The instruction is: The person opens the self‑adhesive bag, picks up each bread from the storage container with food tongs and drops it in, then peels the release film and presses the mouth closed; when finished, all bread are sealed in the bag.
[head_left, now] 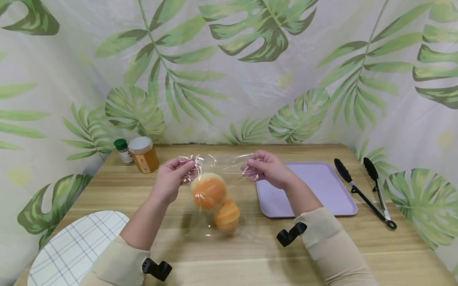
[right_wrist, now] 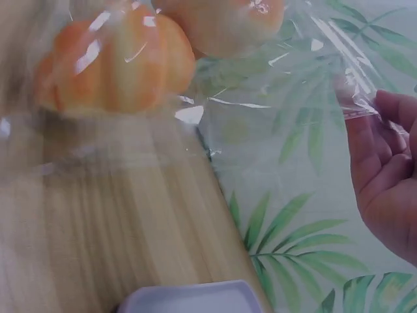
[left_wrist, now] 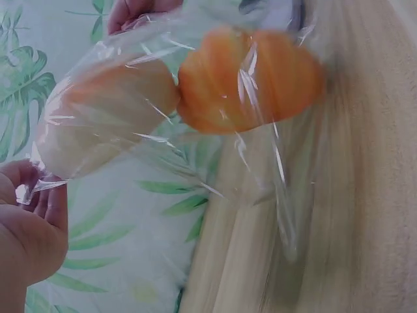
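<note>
Between my two hands hangs a clear plastic bag (head_left: 232, 186) with two breads inside. A round bun (head_left: 208, 191) with an orange-brown top sits higher, toward the left hand. Below it is a ridged, croissant-like bread roll (left_wrist: 251, 81), touching the bun. My left hand (head_left: 171, 178) pinches the bag's upper left corner between thumb and fingers, where the film is bunched. The upper right corner is pinched by my right hand (head_left: 266, 169). In the right wrist view, the film runs taut to that thumb and fingers.
On the wooden table (head_left: 222, 266), a lilac tray (head_left: 315, 186) lies behind the right forearm, with black-tipped tongs (head_left: 368, 198) at its right. A honey-coloured jar (head_left: 144, 155) and a green-capped bottle (head_left: 123, 152) stand back left. A checked round mat (head_left: 78, 246) lies front left.
</note>
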A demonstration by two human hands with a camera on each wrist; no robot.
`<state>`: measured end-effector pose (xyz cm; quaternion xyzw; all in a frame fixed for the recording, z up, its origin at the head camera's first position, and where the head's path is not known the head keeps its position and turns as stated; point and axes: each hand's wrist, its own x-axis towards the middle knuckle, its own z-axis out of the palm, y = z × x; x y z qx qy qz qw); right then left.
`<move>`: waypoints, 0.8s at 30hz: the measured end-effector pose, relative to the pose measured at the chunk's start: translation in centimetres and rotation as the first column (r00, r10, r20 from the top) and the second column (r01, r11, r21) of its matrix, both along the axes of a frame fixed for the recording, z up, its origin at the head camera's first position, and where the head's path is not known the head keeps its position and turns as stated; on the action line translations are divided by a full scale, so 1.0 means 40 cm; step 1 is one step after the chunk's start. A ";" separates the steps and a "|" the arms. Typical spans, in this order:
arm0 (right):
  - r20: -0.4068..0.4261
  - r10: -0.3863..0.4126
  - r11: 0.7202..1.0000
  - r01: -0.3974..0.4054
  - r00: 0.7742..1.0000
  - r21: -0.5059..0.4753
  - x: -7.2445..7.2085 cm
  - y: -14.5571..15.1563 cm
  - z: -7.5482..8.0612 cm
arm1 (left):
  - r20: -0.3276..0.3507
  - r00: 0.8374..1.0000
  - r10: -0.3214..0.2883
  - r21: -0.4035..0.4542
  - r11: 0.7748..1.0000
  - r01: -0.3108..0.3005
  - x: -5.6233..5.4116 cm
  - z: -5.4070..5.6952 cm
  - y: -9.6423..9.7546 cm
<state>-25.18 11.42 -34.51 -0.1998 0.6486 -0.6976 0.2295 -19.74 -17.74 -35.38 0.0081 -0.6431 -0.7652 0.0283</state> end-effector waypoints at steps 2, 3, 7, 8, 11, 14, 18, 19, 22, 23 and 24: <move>0.026 -0.031 0.999 0.031 0.999 0.015 -0.001 -0.005 -0.014 | 0.037 0.999 -0.006 -0.005 1.000 0.006 -0.006 -0.009 -0.003; 0.033 -0.047 0.999 0.046 0.998 0.028 -0.002 -0.008 -0.022 | 0.059 0.998 -0.014 -0.002 1.000 0.014 -0.009 -0.017 -0.005; 0.050 -0.135 0.988 0.131 0.990 0.087 -0.018 -0.026 -0.059 | 0.126 0.992 -0.027 0.006 1.000 0.026 -0.035 -0.061 -0.012; 0.047 -0.160 0.983 0.155 0.986 0.103 -0.023 -0.030 -0.067 | 0.136 0.990 -0.024 0.008 1.000 0.023 -0.043 -0.073 -0.014; 0.041 -0.245 0.958 0.235 0.969 0.166 -0.041 -0.045 -0.093 | 0.152 0.988 -0.014 0.017 1.000 0.012 -0.068 -0.112 -0.019; 0.037 -0.306 0.930 0.290 0.951 0.227 -0.057 -0.057 -0.122 | 0.175 0.985 0.002 0.011 1.000 -0.004 -0.088 -0.150 -0.020; 0.041 -0.339 0.909 0.316 0.940 0.271 -0.072 -0.071 -0.164 | 0.209 0.977 0.045 -0.015 0.999 -0.043 -0.108 -0.196 -0.018; 0.037 -0.344 0.905 0.321 0.938 0.280 -0.075 -0.074 -0.172 | 0.218 0.974 0.054 -0.013 0.999 -0.052 -0.113 -0.206 -0.018; 0.011 -0.371 0.881 0.348 0.929 0.321 -0.080 -0.084 -0.190 | 0.231 0.970 0.073 -0.008 0.997 -0.074 -0.124 -0.230 -0.017; 0.000 -0.379 0.873 0.358 0.925 0.332 -0.081 -0.087 -0.195 | 0.233 0.969 0.079 -0.015 0.997 -0.077 -0.126 -0.236 -0.016; -0.006 -0.388 0.867 0.367 0.922 0.339 -0.082 -0.090 -0.198 | 0.236 0.968 0.084 -0.029 0.996 -0.079 -0.128 -0.241 -0.016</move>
